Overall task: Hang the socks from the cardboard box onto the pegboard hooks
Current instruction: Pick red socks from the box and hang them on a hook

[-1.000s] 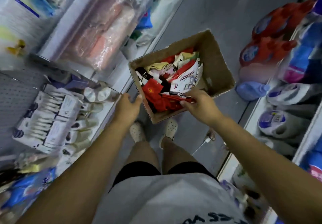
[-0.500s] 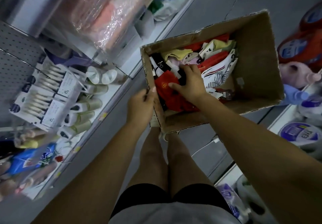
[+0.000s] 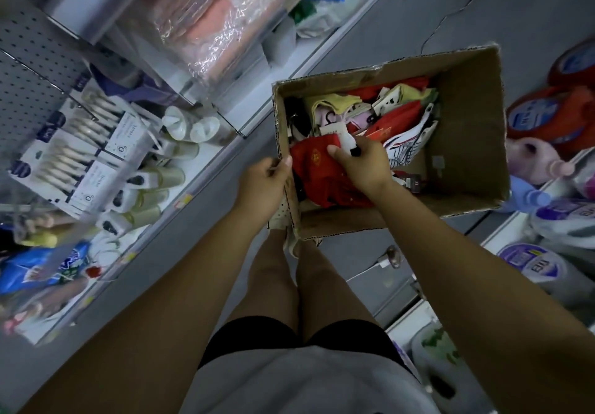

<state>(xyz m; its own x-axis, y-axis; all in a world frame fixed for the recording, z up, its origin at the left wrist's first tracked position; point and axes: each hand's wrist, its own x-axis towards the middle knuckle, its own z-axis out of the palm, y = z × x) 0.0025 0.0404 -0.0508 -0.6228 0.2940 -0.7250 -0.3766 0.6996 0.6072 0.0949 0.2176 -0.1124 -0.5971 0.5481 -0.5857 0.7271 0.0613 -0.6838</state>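
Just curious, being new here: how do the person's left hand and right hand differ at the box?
The left hand grips the cardboard box by its rim, from outside; the right hand reaches inside it. The left hand holds only cardboard; the right hand pinches the red socks at their white tag. Both have fingers curled round something.

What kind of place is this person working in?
Most likely a shop aisle: a pegboard hung with packaged goods, detergent bottles shelved on the right, and a cardboard box of tagged socks.
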